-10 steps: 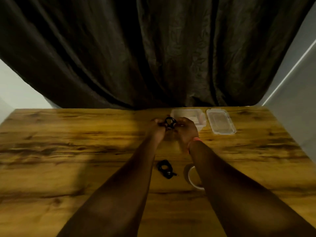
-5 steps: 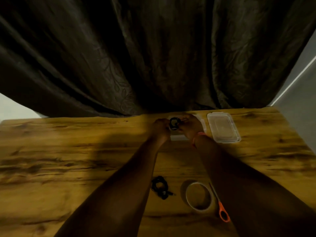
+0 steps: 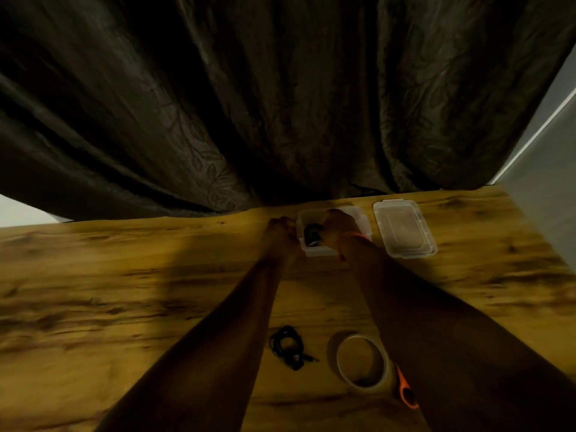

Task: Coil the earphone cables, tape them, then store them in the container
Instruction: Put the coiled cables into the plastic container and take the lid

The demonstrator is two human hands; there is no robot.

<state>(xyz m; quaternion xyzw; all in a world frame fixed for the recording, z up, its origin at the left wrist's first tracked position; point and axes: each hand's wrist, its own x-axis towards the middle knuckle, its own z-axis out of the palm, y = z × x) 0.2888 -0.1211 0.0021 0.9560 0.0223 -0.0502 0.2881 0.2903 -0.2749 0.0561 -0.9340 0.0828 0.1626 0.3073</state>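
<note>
Lowered since before, one coiled earphone (image 3: 312, 234) is being held in the container (image 3: 318, 251) by the right hand (image 3: 338, 229), the left hand (image 3: 282, 229) is curled emptily, and another coil (image 3: 288, 346) is waiting on the counter (image 3: 124, 291).

The scene is dimly lit, with a warm yellow cast over the wooden table (image 3: 93, 307). The brightest patches are seen at the far right, where a pale wall (image 3: 542, 194) is lit, and at the far left edge. A broad soft shadow is cast across the table left of the forearms, and both forearms are rendered almost black. The dark curtain (image 3: 280, 104) is underexposed, its leaf pattern only faintly picked out. Slight blur is spread over the whole frame, and the table grain is smeared. The far table edge is bowed by wide-angle distortion. No glare is seen.
</note>
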